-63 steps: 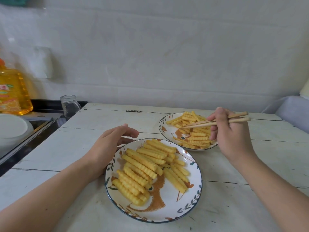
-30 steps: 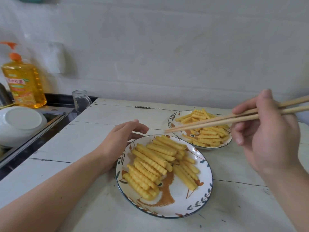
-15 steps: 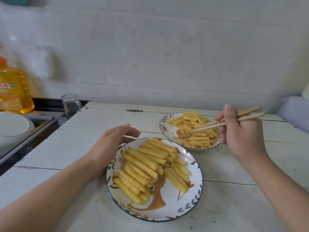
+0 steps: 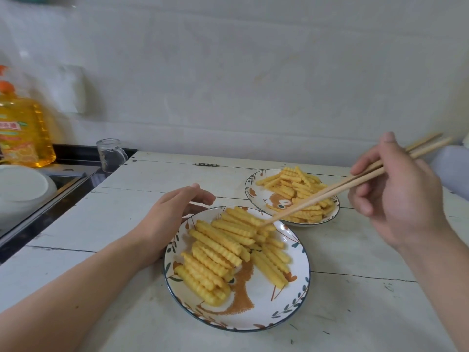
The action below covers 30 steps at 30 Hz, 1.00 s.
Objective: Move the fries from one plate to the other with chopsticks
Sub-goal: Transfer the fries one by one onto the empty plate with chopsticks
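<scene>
Right hand (image 4: 398,199) gripped the chopsticks (image 4: 337,188), tips down on the fries (image 4: 228,240) at the far edge of the near plate (image 4: 256,318). No fry visibly caught between the tips. Left hand (image 4: 170,219) rested on the bench (image 4: 101,219) with relaxed fingers, touching that plate's left rim. Far plate (image 4: 256,196), also holding fries, sat just behind, under the chopstick shafts.
</scene>
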Each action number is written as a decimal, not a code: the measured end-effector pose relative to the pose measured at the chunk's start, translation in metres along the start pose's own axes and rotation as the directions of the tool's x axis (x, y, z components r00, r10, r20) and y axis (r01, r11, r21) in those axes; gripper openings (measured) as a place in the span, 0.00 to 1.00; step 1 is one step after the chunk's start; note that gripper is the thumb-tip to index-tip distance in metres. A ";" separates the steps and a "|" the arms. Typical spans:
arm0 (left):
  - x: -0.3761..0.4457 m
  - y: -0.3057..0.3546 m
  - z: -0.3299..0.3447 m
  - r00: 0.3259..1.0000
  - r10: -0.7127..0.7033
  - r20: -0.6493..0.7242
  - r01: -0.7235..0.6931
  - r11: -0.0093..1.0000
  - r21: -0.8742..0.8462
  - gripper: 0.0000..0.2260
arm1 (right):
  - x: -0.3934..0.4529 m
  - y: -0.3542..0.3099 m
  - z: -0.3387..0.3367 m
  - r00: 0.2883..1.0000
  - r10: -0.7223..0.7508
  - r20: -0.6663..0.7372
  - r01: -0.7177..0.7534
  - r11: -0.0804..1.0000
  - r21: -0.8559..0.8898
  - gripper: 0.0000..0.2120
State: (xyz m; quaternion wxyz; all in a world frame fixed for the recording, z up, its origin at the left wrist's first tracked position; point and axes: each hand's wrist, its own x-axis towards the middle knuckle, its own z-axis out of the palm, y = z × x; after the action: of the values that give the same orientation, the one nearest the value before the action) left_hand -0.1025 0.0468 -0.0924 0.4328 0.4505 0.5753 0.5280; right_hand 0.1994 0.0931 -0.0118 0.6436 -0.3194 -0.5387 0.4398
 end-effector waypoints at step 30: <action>0.000 0.001 0.002 1.000 -0.005 -0.013 0.005 1.000 -0.027 0.20 | -0.017 0.005 0.012 0.932 0.086 0.351 -0.017 0.980 -0.197 0.23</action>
State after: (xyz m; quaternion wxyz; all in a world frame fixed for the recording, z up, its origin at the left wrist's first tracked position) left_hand -0.1000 0.0472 -0.0919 0.4363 0.4397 0.5722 0.5375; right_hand 0.1864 0.0786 -0.0204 0.4896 -0.3082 -0.6778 0.4538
